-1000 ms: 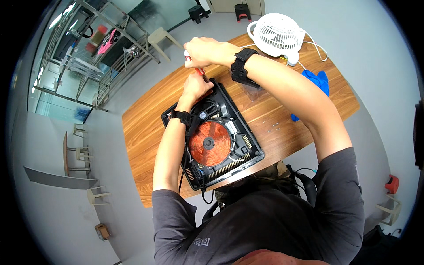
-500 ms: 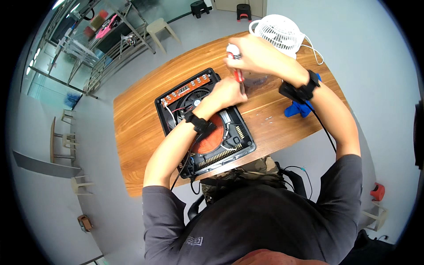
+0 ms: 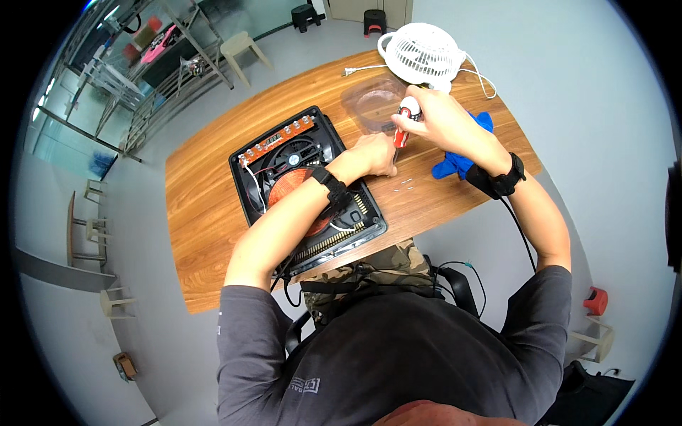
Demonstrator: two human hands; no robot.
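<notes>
My right hand (image 3: 437,121) is closed on a red-and-white-handled screwdriver (image 3: 403,126), its shaft pointing down. My left hand (image 3: 371,155) has its fingers pinched at the screwdriver's lower end, over the table right of the appliance; what they hold there is hidden. The opened black appliance housing (image 3: 240,187) shows an orange circuit strip (image 3: 256,150), a small black fan (image 3: 283,161), wires and a copper coil (image 3: 283,187), partly under my left forearm. A few small screws (image 3: 403,186) lie near my left hand. A clear plastic tray (image 3: 362,96) sits behind both hands.
A white fan (image 3: 419,50) with cord stands at the wooden table's (image 3: 199,213) back right. Blue gloves (image 3: 446,167) lie beside and under my right forearm. Stools (image 3: 241,50), metal racks (image 3: 170,71) and a red step stool (image 3: 595,301) stand around the table.
Both hands and the screwdriver have moved right and down from the appliance's far corner to over the table beside it, uncovering the orange circuit strip and more of the clear tray.
</notes>
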